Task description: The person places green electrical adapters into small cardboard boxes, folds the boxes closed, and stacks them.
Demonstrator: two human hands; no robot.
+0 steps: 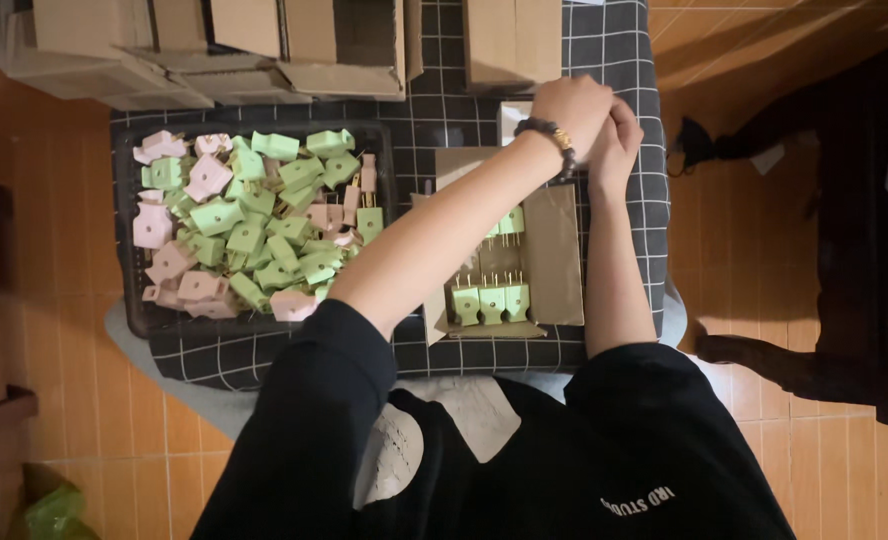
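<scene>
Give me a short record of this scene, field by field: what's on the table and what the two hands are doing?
surface: table under a dark checked cloth
tray: black tray on the left, heaped with green and pink plugs
open box: small cardboard box in the middle, with green plugs standing in rows, prongs up
left hand: left hand raised past the box, beaded bracelet on the wrist
right hand: right hand pressed against the left
held item: hidden between the hands, cannot tell
behind: several cardboard cartons
</scene>
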